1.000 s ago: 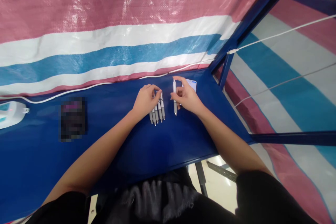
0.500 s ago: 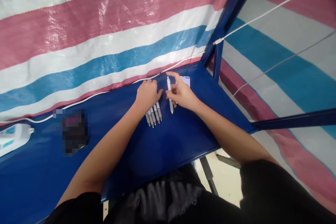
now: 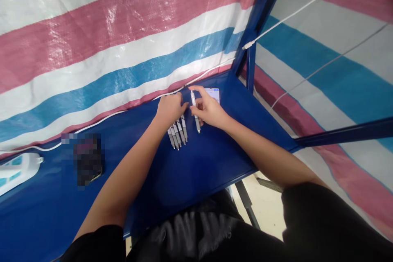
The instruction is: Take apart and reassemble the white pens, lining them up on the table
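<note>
My right hand [image 3: 208, 108] grips a single white pen with a grey grip [image 3: 193, 99]. Its index finger reaches to the pen's top end and the thumb lies against the barrel; the tip points down toward me. Just left of it, several matching pens [image 3: 178, 134] lie side by side on the blue table, tips toward me. My left hand [image 3: 170, 108] covers their upper ends, its fingers curled over them and partly hidden, the thumb sticking out to the right. Behind my right hand a phone with a lit screen [image 3: 214, 93] lies partly covered.
On the blue table [image 3: 159, 184], a blurred dark object [image 3: 88, 161] lies to the left, beyond it a white plastic item [image 3: 21, 170]. A white cable [image 3: 107, 118] runs along the back edge. Striped sheeting [image 3: 129, 28] hangs behind, and a blue frame post [image 3: 251, 63] stands at the right corner.
The view has shifted slightly. My right hand still holds the pen at nearly the same spot, and the left hand stays over the row of pens.
</note>
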The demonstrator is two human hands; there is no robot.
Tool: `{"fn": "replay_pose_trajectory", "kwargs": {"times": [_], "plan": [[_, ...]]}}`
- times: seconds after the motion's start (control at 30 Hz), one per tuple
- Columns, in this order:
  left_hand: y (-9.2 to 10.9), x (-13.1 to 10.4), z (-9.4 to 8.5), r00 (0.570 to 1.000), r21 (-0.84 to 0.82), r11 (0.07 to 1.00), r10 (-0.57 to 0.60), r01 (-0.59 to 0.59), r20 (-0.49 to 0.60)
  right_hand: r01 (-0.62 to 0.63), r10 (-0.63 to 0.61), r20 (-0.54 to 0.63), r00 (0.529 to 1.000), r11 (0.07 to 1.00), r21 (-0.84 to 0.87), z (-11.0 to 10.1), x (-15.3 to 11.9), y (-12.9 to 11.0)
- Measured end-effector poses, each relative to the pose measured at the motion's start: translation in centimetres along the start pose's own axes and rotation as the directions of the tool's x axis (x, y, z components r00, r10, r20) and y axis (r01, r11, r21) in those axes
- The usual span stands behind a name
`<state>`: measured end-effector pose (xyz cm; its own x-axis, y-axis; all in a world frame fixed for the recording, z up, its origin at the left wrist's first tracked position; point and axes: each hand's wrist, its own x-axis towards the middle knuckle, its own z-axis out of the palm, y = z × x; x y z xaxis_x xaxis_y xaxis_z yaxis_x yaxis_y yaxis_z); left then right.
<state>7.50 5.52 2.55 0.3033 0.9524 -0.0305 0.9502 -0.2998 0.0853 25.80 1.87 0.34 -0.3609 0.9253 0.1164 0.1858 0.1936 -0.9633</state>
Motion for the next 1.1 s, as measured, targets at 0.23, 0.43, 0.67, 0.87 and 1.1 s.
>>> {"fn": "replay_pose_trajectory", "kwargs": {"times": [0.23,0.43,0.67,0.87,1.1], "plan": [[0.1,0.0,0.3,0.996,-0.015,0.996,0.092,-0.092,0.005,-0.041,0.042,0.012,0.999,0.999,-0.033,0.5,0.0,0.3],[-0.3,0.5,0.0,0.996,-0.055,0.995,0.084,-0.085,-0.015,-0.045,0.047,0.072,0.996,0.998,-0.034,1.0,-0.4,-0.2],[-0.6,0.7,0.6,0.991,-0.138,0.983,0.127,-0.122,0.028,-0.037,0.037,0.024,0.999,0.999,-0.023,0.9,-0.3,0.0],[-2.1,1.5,0.1,0.993,-0.508,0.859,0.111,-0.072,0.047,-0.07,0.07,0.011,0.998,0.997,0.016,0.6,-0.1,-0.1],[-6.4,-1.9,-0.6,0.997,-0.933,0.358,-0.075,0.027,0.0,-0.099,0.099,0.006,0.995,0.995,0.01,0.8,-0.2,-0.4]]}}
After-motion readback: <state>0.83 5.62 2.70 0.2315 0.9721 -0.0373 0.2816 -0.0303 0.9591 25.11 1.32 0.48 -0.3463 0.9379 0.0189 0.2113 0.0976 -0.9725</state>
